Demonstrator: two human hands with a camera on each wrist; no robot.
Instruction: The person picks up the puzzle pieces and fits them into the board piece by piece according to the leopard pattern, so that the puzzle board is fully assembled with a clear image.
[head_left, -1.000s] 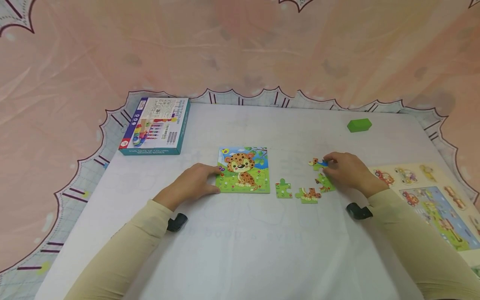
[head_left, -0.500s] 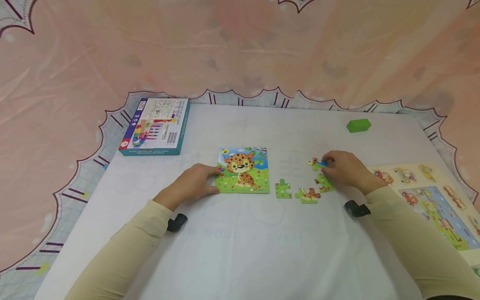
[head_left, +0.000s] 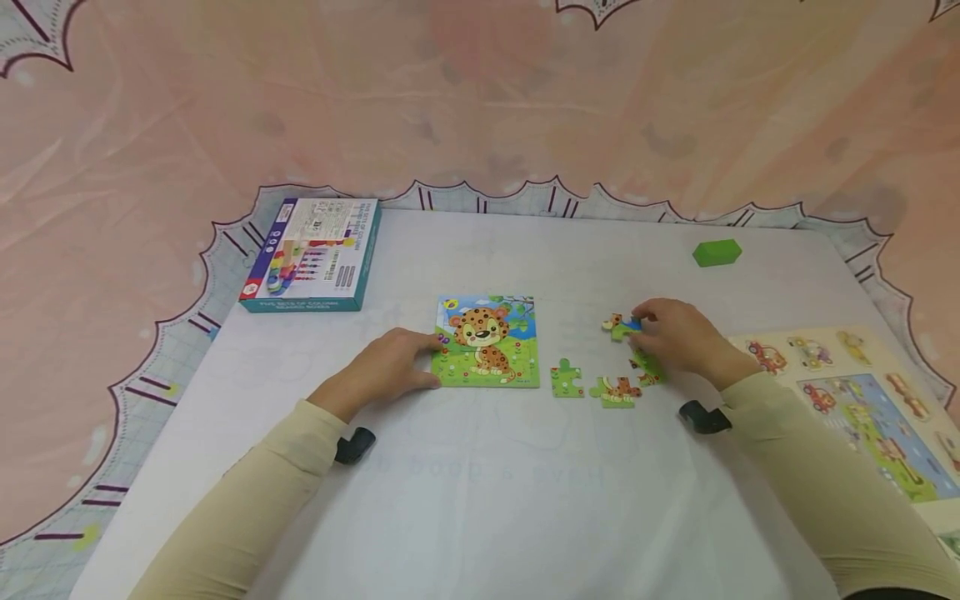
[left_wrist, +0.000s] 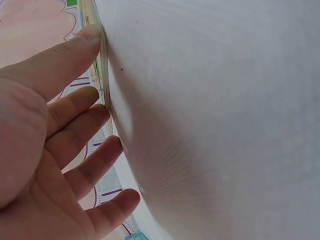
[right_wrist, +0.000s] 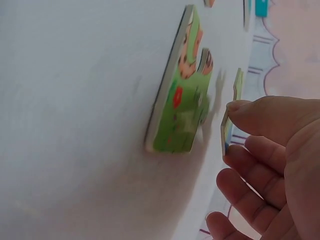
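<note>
A square jigsaw puzzle (head_left: 502, 354) with a spotted leopard cub on grass lies mid-table in the head view. At its left edge rests my left hand (head_left: 386, 367), thumb and fingertips against the side. My right hand (head_left: 678, 337) pinches a puzzle piece (head_left: 618, 327) with blue, green and spotted parts between thumb and fingers; the right wrist view shows this piece (right_wrist: 231, 120) edge-on, above the table. Below it lie a green corner piece (head_left: 567, 381), a piece with the cub's paws (head_left: 618, 393) and another green piece (head_left: 647, 368), partly covered by the right hand.
A flat teal and white box (head_left: 311, 254) lies at the back left. A green block (head_left: 717, 252) sits at the back right. Beside the right forearm is a large picture board (head_left: 783, 392) with vehicles. The white tabletop (head_left: 480, 517) ends at a scalloped, patterned cloth border.
My right hand has shifted slightly left with the pinched puzzle piece, covering more of the green piece below. The left hand and the leopard puzzle stay in place.
</note>
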